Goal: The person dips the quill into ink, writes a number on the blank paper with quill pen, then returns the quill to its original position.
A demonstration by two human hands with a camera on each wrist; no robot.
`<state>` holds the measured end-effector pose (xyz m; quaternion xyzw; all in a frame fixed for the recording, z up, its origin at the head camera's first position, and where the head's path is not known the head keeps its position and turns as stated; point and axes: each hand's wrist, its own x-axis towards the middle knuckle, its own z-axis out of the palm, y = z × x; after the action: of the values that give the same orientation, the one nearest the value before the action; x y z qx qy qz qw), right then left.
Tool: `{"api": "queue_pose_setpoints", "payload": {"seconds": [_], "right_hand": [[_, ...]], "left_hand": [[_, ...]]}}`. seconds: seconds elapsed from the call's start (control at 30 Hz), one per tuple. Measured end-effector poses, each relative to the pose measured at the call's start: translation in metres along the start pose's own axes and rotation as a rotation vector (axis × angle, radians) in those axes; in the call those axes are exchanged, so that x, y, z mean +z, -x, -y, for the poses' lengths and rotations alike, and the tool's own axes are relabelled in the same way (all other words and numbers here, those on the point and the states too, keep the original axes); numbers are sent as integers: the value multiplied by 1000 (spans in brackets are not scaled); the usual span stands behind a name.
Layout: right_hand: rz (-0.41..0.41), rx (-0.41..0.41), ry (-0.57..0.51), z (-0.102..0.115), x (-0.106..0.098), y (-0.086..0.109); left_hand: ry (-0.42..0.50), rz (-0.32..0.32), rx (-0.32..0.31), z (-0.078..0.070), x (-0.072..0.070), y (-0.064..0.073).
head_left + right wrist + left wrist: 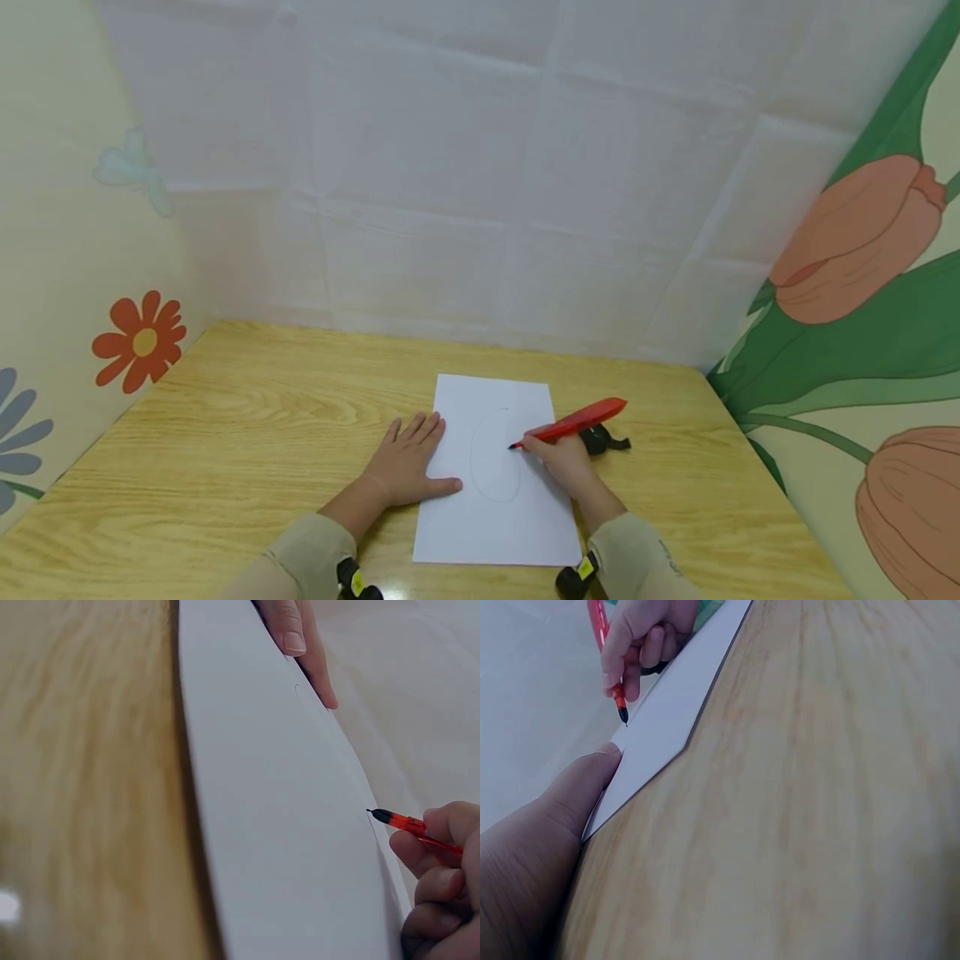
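A white sheet of paper [480,533] lies on the wooden table, bearing a thin curved line [472,454] like a tall oval with a gap at its upper right. My left hand [405,467] rests flat at the sheet's left edge, fingers straight and thumb on the paper. Over the sheet's right side, my right hand [567,464] pinches a red pen [581,419] with a wide body and a black tip. In the right wrist view the tip of the pen [405,822] is at the paper; whether it touches I cannot tell.
A small black object [597,439] of unclear kind lies behind the right hand, partly hidden by it. The wooden table [285,400] meets a creased white sheet [420,208] at the back. Flower-patterned panels [855,250] stand at both sides.
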<state>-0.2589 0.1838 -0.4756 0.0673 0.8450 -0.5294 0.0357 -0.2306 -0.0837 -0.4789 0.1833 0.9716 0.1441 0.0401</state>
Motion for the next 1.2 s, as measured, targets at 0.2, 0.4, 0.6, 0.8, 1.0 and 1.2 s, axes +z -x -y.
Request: {"api": "queue_pose_setpoints", "payload": {"seconds": [0.2, 0.4, 0.6, 0.8, 1.0, 1.2], "right_hand": [[-2, -2, 4, 1, 2, -1], [-6, -5, -7, 2, 5, -1], [-8, 1, -14, 4, 7, -2], [0, -18, -9, 5, 8, -2], [11, -16, -3, 7, 10, -3], [20, -32, -11, 8, 12, -6]], "left_hand": [[-4, -1, 2, 2, 3, -2], [-10, -23, -3, 5, 8, -3], [-11, -8, 0, 3, 5, -3], [-17, 4, -13, 0, 1, -1], [-22, -1, -20, -2, 0, -1], [-24, -2, -23, -2, 1, -2]]}}
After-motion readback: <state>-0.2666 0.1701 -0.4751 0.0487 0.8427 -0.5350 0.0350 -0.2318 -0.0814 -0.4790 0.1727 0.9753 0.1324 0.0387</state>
